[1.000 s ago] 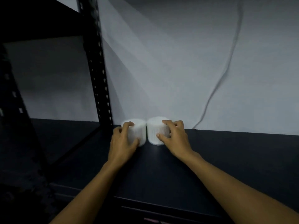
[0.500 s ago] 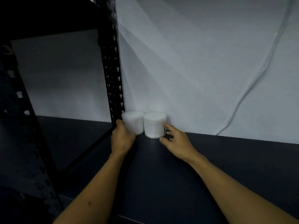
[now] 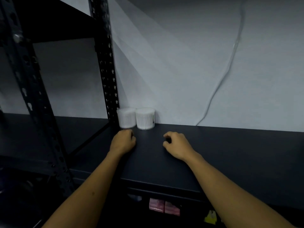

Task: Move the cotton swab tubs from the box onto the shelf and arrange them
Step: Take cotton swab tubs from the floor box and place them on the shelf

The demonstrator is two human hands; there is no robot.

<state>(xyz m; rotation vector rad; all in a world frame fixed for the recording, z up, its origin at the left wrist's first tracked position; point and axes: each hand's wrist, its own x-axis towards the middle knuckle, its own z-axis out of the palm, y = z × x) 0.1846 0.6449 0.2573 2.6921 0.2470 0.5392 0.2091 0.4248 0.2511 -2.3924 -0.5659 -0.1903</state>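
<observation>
Both hands have drawn back off the two tubs [image 3: 136,118], now side by side at the shelf [image 3: 230,153] back-left corner by the upright [image 3: 105,63]. Left hand [image 3: 123,142] & right hand [image 3: 176,144] loosely curled, empty, touching neither tub. Placement looks done; next likely back to the box, not in view

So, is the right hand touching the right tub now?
Apart. The head view shows the right hand resting lower on the dark shelf, with a clear strip of bare shelf between its curled fingers and the right tub.
</observation>
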